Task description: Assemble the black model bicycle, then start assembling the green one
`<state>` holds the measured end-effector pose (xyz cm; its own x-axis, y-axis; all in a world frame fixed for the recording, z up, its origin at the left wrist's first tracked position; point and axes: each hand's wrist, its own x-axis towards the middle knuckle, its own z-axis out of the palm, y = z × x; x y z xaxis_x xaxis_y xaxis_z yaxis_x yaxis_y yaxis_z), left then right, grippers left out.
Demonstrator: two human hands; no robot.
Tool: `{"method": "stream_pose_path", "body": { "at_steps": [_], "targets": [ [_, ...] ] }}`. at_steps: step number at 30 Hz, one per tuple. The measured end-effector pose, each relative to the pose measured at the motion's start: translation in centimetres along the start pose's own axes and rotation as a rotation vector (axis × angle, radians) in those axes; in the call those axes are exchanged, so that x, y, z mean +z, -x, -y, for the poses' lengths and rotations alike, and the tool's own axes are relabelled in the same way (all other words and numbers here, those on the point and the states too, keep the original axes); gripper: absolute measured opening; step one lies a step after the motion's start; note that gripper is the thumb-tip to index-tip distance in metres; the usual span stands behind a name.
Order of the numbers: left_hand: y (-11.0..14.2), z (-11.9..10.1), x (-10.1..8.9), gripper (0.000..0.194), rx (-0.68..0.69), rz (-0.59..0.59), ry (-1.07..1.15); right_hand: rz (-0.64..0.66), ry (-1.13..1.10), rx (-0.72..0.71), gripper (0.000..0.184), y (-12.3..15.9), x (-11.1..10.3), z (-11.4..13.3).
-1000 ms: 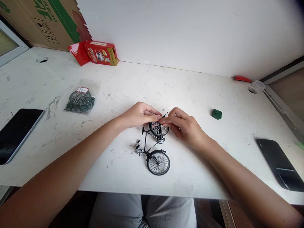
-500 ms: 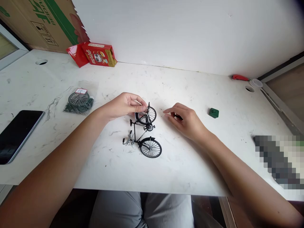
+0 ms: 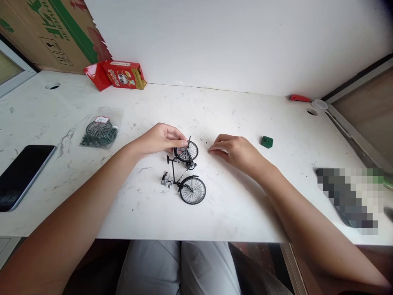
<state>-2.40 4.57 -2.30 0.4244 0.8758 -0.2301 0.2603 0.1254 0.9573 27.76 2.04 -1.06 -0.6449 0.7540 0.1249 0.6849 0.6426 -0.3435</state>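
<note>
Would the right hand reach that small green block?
Probably yes: nothing visible stands between the right hand and the small green block; the black toy bicycle is on the hand's other side.

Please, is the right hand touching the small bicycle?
Apart. The head view shows a strip of white tabletop between the right hand and the small bicycle.

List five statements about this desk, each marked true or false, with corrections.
1. The left hand grips the bicycle. True.
2. The right hand also touches the bicycle. False: the right hand is apart from it.
3. The green block lies right of the right hand. True.
4. The red box stands right of the green block. False: the red box stands far to its left.
5. The clear bag contains a wheel. True.
</note>
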Motion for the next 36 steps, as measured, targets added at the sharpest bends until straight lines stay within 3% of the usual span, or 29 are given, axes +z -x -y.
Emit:
{"method": "stream_pose_path", "body": {
  "at_steps": [6, 12, 24, 36],
  "targets": [
    [0.1, 0.1, 1.0, 0.045, -0.015, -0.044, -0.067, 0.028, 0.107, 0.062, 0.026, -0.2, 0.4, 0.8],
    [0.1, 0.2, 1.6, 0.045, -0.055, -0.049, -0.089, 0.121, 0.23, 0.172, 0.037, -0.5, 0.8, 2.4],
    [0.2, -0.6, 2.0, 0.041, -0.092, -0.068, -0.137, 0.1, 0.328, 0.129, 0.034, -0.6, 1.3, 2.4],
    [0.1, -0.3, 1.8, 0.047, -0.055, -0.031, -0.131, 0.051, 0.055, 0.131, 0.03, -0.5, 0.4, 1.3]
  ]
}}
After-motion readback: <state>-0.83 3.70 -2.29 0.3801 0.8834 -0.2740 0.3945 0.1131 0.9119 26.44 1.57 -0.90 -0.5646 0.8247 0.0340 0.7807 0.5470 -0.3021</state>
